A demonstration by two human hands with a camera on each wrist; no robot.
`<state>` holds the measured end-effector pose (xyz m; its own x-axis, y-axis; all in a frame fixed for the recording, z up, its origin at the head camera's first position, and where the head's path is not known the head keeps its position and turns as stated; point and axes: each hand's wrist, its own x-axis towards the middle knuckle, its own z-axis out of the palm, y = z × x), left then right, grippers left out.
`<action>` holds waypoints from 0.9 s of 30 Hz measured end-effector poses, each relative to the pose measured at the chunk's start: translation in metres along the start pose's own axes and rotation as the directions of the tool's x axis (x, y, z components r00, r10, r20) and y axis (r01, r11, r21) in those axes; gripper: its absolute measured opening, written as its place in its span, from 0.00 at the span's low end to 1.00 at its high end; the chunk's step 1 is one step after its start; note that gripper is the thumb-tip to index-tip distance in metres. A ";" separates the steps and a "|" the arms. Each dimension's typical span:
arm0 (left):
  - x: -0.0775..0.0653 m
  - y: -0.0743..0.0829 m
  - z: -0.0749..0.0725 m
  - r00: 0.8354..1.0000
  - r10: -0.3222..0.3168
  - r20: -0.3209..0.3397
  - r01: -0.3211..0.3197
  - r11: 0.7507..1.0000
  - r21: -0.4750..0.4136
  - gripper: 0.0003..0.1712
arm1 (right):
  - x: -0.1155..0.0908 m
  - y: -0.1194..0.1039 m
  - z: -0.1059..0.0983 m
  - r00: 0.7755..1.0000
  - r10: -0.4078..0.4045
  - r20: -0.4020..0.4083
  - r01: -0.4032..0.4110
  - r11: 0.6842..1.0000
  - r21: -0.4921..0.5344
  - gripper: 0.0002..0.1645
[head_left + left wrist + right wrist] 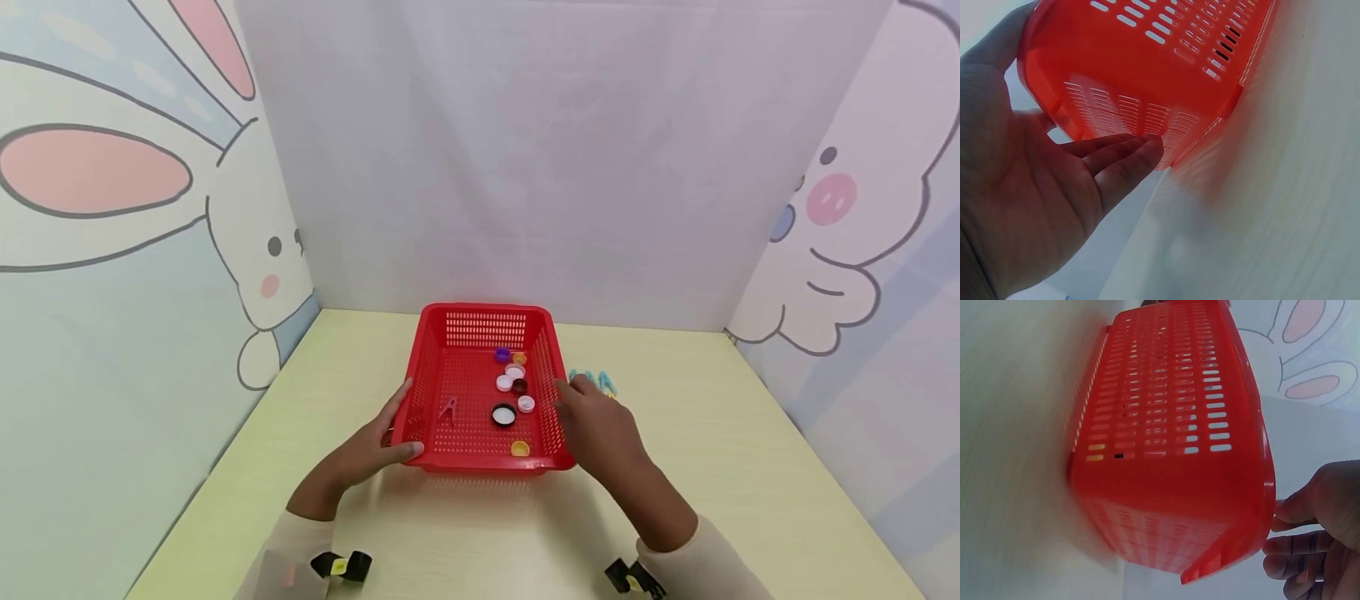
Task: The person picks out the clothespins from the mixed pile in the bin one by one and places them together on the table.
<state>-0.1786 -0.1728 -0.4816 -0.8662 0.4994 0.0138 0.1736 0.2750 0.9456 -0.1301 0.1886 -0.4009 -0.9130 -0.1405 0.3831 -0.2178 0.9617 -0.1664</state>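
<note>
A red plastic basket (480, 462) stands on the table. My left hand (367, 454) holds its near left corner, thumb on the rim and the other fingers along the outer side. My right hand (600, 425) is at the right rim; in the right wrist view its thumb and curled fingers (1282, 565) meet the rim edge. Inside the basket lie a pink clothespin (449, 408), a black-rimmed cap (504, 415), a purple cap (502, 355), a dark brown cap (520, 387), a yellow cap (520, 448) and several other small caps, mostly white.
Light blue clothespins (606, 383) lie on the table just right of the basket, partly hidden by my right hand. The pale wood table (750, 442) is bounded by a white back panel (525, 167) and cartoon-printed side panels (150, 333).
</note>
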 end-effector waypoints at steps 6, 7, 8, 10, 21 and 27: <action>-0.001 0.001 0.000 1.000 0.002 0.000 -0.002 1.000 0.006 0.69 | 0.009 -0.025 -0.004 0.998 -0.022 0.059 0.021 1.000 0.018 0.42; -0.001 0.001 0.000 1.000 0.002 -0.001 -0.002 1.000 0.006 0.69 | 0.010 -0.028 -0.003 0.997 -0.022 0.069 0.021 0.999 0.025 0.42; -0.001 0.001 -0.001 1.000 0.003 0.000 -0.003 1.000 0.008 0.70 | 0.012 -0.032 -0.003 0.997 -0.028 0.078 0.025 0.999 0.033 0.41; -0.002 0.002 -0.001 1.000 0.003 0.002 -0.003 1.000 0.008 0.70 | 0.016 -0.038 -0.002 0.995 -0.039 0.093 0.035 0.999 0.042 0.40; -0.002 0.000 0.000 1.000 -0.005 0.000 0.005 1.000 0.000 0.68 | 0.035 -0.064 0.013 0.980 -0.098 0.171 0.089 0.994 0.061 0.31; -0.001 0.002 -0.001 1.000 -0.002 -0.001 0.002 1.000 0.003 0.69 | 0.043 -0.072 0.019 0.968 -0.102 0.231 0.081 0.992 0.099 0.28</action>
<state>-0.1773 -0.1735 -0.4796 -0.8669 0.4983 0.0123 0.1735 0.2787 0.9446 -0.1598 0.1086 -0.3895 -0.9409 -0.2882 0.1778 -0.3238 0.9193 -0.2236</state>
